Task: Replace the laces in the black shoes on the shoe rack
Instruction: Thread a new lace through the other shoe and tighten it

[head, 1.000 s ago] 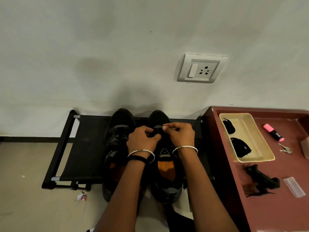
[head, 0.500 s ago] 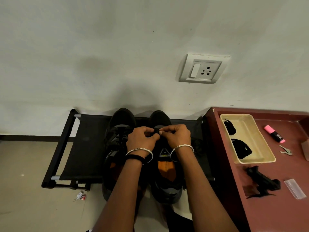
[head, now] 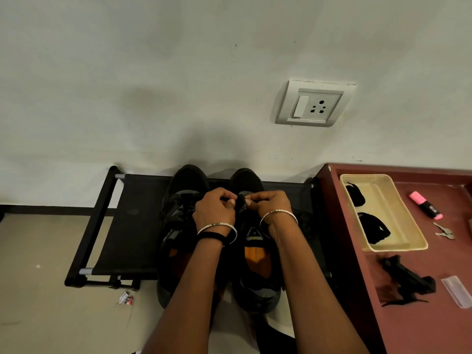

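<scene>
The left shoe point(head: 187, 180) and the right shoe point(head: 246, 178) sit side by side on the rack point(head: 132, 226), toes to the wall. Both hands are over the right shoe. The left hand point(head: 214, 210) and right hand point(head: 270, 205) curl their fingers and pinch a black lace point(head: 241, 202) between them. A tray point(head: 398, 247) sits on the table point(head: 434, 328) nearby.

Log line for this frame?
phase: lacing | left hand: pinches lace | right hand: pinches lace | at: right-hand shoe, toe end | other shoe: beside it | both on shoe rack
</scene>
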